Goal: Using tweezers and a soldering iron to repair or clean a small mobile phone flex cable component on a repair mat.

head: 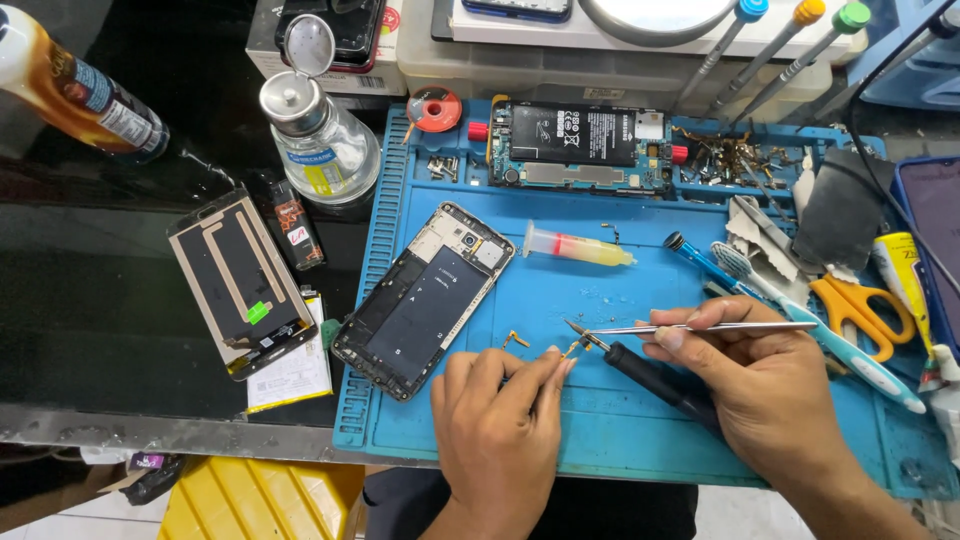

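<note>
My left hand [497, 432] pinches a tiny gold-coloured part [571, 349] against the blue work mat [560, 430]. My right hand [770, 390] holds a black-handled soldering iron [650, 372] together with thin metal tweezers [700, 328]; both tips meet at the small part. A second small gold part [516, 340] lies just left of it. An opened phone frame [425, 298] lies on the mat beside my left hand. A phone board with its black battery [580, 145] sits at the mat's far edge.
A paste syringe [578, 247] lies mid-mat. Toothbrush [820, 325], orange scissors [860, 310] and rags crowd the right. A glass dispenser bottle [320, 140] and a detached screen panel [240, 280] sit left on the dark table. Screwdrivers [790, 45] stand at the back.
</note>
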